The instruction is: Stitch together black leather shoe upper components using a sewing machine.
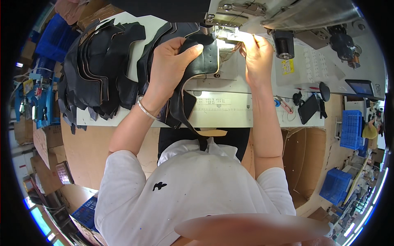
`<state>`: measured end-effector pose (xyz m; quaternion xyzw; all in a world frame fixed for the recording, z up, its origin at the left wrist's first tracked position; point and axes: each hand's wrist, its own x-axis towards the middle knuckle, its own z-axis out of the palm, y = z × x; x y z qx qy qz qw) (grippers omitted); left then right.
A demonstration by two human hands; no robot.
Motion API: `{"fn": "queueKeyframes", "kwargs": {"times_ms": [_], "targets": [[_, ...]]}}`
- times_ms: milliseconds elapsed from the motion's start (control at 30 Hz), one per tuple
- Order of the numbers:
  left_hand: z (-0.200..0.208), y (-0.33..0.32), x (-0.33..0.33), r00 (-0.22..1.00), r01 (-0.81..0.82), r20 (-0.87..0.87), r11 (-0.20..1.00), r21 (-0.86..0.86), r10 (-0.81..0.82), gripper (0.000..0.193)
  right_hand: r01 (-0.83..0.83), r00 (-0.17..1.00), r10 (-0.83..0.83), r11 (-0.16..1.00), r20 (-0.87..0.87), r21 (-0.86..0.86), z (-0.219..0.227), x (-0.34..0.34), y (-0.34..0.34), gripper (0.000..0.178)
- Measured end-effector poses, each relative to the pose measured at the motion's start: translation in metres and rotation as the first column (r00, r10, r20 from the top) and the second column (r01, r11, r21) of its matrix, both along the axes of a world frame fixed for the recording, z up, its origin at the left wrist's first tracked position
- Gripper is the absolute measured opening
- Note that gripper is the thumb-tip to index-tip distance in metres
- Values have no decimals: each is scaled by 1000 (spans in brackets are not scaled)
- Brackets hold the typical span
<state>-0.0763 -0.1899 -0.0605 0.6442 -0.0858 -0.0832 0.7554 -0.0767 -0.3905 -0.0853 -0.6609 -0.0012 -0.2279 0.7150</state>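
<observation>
My left hand (pixel 170 65) grips a black leather piece (pixel 207 61) with the thumb on top. This piece has a row of small holes and a light cut edge, and a long strap-like part of it hangs down over the table's front edge. The sewing machine (pixel 295 16) reaches over it from the upper right, its lamp glaring on the needle area. Just right of that glare, my right hand (pixel 258 55) is closed with thumb and fingers pinched. Whatever lies between those fingertips is lost in the bright light.
Layered black leather pieces (pixel 92 78) cover the left of the white table (pixel 230 119). Toward the right lie pink-handled scissors (pixel 286 105) and a flat black object (pixel 308 109). An open cardboard box (pixel 305 164) stands below the right edge. Blue crates (pixel 351 129) are farther right.
</observation>
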Motion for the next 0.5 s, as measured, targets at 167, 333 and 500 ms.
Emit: {"fn": "queueKeyframes", "kwargs": {"times_ms": [167, 333, 500], "targets": [[-1, 0, 2, 1000, 2, -4, 1000, 19, -2, 18, -20, 999, 22, 998, 26, -60, 0, 0, -1, 17], [-7, 0, 3, 999, 13, -40, 1000, -24, -14, 18, 55, 997, -61, 990, -39, -132, -2, -12, 1, 24], [-7, 0, 3, 1000, 16, -7, 1000, -19, -16, 18, 51, 995, -63, 987, -74, -151, -17, -46, 4, 31]]}}
